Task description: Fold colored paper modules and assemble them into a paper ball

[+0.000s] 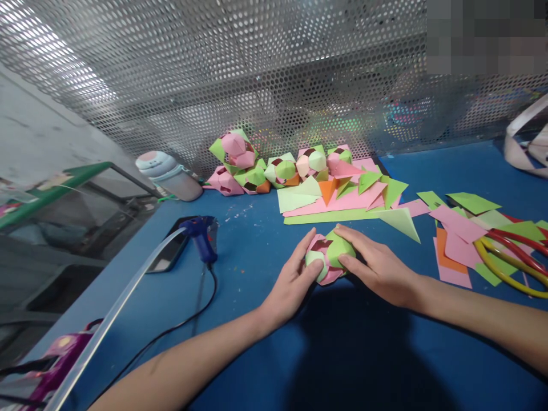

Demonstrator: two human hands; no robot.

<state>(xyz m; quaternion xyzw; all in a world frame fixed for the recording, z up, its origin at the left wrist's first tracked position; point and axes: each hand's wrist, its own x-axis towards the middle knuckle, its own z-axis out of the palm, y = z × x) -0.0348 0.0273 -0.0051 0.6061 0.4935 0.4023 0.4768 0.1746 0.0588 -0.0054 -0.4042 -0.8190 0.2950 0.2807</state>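
Note:
A folded paper flower (pixel 329 258) in pink and green rests on the blue table (pixel 265 342), pressed between both hands. My left hand (pixel 295 282) cups its left side, thumb against the green petal. Over its right side and top lies my right hand (pixel 377 265), fingers curled round it. Behind it, a row of several finished paper flowers (pixel 274 168) stands against the perforated metal wall.
Pink, green and orange paper sheets and triangles (pixel 342 202) lie beyond the hands and to the right. A blue glue gun (pixel 203 234) with a black cord lies at left beside a phone. A bottle (pixel 169 174) lies at back left. Red and yellow scissor handles (pixel 514 257) are at right.

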